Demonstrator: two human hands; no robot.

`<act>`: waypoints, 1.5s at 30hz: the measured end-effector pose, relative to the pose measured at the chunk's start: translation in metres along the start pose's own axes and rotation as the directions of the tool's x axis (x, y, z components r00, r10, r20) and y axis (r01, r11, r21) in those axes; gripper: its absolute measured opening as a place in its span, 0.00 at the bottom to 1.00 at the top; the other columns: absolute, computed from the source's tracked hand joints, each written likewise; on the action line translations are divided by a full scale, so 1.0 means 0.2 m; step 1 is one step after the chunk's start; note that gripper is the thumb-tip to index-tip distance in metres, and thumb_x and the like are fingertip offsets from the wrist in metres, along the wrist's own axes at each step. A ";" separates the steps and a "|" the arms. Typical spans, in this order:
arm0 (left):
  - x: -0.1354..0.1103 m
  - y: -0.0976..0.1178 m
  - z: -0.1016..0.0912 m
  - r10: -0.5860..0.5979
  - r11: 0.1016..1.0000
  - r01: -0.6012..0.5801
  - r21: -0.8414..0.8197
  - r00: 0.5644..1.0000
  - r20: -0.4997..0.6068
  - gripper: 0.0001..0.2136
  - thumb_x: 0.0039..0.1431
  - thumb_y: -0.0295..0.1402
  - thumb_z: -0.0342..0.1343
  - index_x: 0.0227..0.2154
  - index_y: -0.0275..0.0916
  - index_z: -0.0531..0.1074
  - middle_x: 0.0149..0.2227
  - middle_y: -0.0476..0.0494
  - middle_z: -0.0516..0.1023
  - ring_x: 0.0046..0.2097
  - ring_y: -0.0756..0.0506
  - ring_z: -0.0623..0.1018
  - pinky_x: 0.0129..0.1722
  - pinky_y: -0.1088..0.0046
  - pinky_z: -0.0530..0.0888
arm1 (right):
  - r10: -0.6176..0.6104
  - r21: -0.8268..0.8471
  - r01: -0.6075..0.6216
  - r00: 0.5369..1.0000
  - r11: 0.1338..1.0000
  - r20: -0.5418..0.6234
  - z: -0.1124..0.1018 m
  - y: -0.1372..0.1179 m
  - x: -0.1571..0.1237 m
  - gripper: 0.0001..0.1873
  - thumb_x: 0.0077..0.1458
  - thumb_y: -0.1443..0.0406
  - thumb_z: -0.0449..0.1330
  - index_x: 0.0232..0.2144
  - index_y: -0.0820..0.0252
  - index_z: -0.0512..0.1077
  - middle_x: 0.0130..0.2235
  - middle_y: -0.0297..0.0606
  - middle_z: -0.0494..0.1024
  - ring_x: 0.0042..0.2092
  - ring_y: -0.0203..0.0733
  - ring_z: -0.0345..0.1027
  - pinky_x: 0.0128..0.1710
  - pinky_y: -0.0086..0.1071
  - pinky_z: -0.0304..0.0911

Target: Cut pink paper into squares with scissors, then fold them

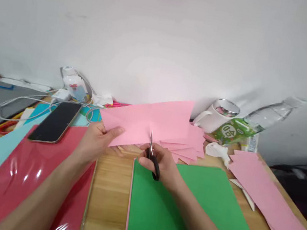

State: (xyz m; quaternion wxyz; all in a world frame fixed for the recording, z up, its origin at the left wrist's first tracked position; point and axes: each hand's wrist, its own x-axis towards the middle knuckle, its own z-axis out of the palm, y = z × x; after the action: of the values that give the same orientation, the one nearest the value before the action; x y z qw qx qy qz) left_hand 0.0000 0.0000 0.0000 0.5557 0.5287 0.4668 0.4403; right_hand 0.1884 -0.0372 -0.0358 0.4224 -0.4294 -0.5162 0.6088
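Observation:
My left hand (100, 136) pinches the left end of a pink sheet of paper (147, 118), thumb on top, and holds it up above the table. In my right hand (163, 162) is a pair of scissors (155, 165) with black handles. Its blades point up and away from me, at the lower edge of the sheet near its middle. Whether they have cut into the paper I cannot tell. Under and behind the sheet lies a loose pile of pink paper pieces (191, 147). A green sheet (194, 209) lies beneath my right forearm.
Left, a black phone (56, 121) rests on a glossy red pack (46, 176), near white cables and a white bottle (74, 84). Right stand a white mug (213, 118), a green packet (230, 130), a clear bottle (271, 113), crumpled tissue (219, 151) and long pink strips (267, 201).

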 end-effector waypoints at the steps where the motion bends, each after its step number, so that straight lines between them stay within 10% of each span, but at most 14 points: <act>1: 0.00 0.00 0.00 0.000 1.000 0.000 0.002 1.000 -0.001 0.09 0.48 0.35 0.60 0.25 0.33 0.73 0.18 0.46 0.77 0.19 0.42 0.78 0.12 0.73 0.74 | 0.003 -0.006 -0.003 1.000 1.000 -0.006 0.00 0.00 0.00 0.22 0.39 0.54 0.67 0.32 0.62 0.67 0.25 0.30 0.67 0.26 0.31 0.58 0.27 0.28 0.53; 45: 0.02 0.00 -0.01 0.016 1.000 -0.016 0.025 1.000 0.003 0.11 0.48 0.36 0.59 0.32 0.33 0.74 0.15 0.48 0.74 0.17 0.44 0.76 0.12 0.73 0.73 | 0.025 0.047 -0.022 0.998 0.999 -0.057 0.01 0.03 0.02 0.22 0.35 0.55 0.69 0.29 0.61 0.67 0.20 0.27 0.69 0.20 0.30 0.59 0.21 0.26 0.55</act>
State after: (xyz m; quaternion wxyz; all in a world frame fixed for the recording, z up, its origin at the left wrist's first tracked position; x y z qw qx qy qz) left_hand -0.0010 0.0033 -0.0004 0.5460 0.5400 0.4675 0.4379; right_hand 0.1852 -0.0353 -0.0428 0.4397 -0.4427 -0.4845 0.6131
